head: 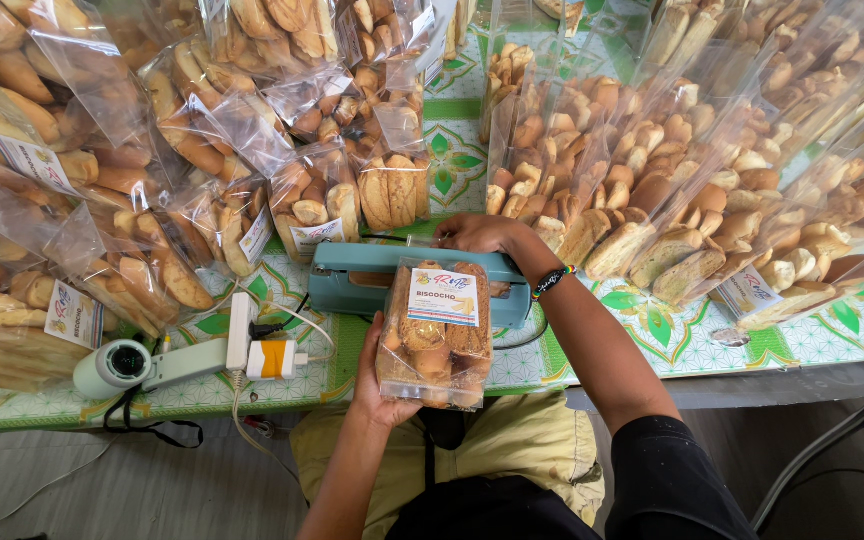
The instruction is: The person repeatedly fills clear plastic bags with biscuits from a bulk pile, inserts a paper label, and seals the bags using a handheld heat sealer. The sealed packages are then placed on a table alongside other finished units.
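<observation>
A clear plastic bag of golden toasted bread slices (pixel 435 335) is held at a teal heat-sealing machine (pixel 352 280) on a table covered in a green-and-white patterned cloth (pixel 832 335).

The bag, with a white label on its front, is cupped from below and behind by the left hand (pixel 380 385), fingers curled around its side, its top edge laid against the sealer. The sealer's bar is pressed by the right hand (pixel 480 232), palm down with fingers together; a beaded bracelet (pixel 550 282) is worn on that wrist. Piles of similar filled bags (pixel 152 180) are stacked around, and a white power strip with an orange plug (pixel 257 352) lies to the left.
</observation>
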